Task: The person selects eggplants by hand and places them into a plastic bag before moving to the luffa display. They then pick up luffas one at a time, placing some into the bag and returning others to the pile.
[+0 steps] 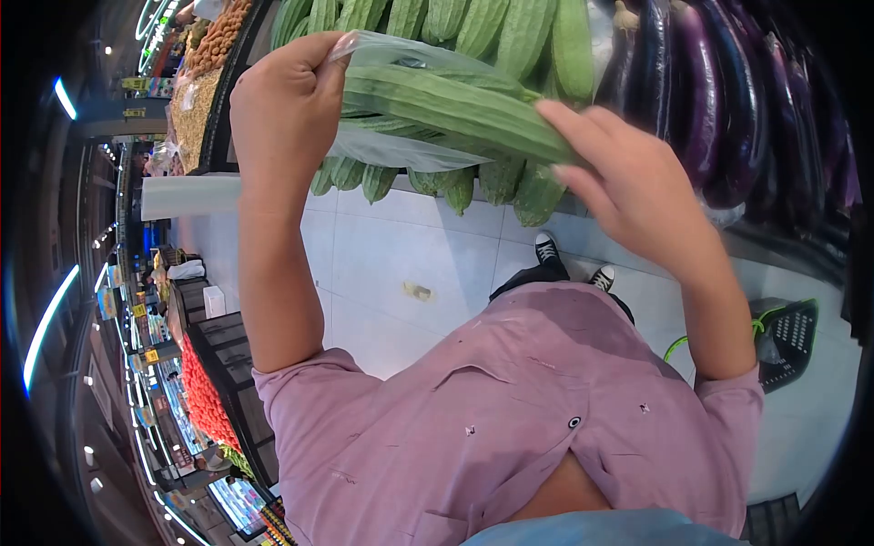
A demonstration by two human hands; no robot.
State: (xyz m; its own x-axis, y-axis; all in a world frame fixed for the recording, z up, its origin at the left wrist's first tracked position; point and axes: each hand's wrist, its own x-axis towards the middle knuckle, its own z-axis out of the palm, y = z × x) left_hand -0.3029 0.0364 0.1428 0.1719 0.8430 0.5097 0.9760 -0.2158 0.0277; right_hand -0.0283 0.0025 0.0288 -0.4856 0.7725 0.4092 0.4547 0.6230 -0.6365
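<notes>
My left hand (pixel 296 100) is closed, pinching the edge of a clear plastic bag (pixel 405 150) near the top of the view. A long green ridged luffa gourd (pixel 455 107) lies across the mouth of the bag, its left part inside the film. My right hand (pixel 628 177) grips the gourd's right end between thumb and fingers. Behind the bag, more ridged gourds (pixel 523 41) lie side by side on the display. Some gourd tips (pixel 533 193) stick out below the bag, over the shelf edge.
Purple eggplants (pixel 701 91) fill the display at the right. A dark shopping basket (pixel 790 341) with green trim stands on the tiled floor (pixel 410 246) at lower right. A roll of plastic bags (pixel 189 197) sits left of my arm. Red produce (pixel 205 391) lies on a stand farther left.
</notes>
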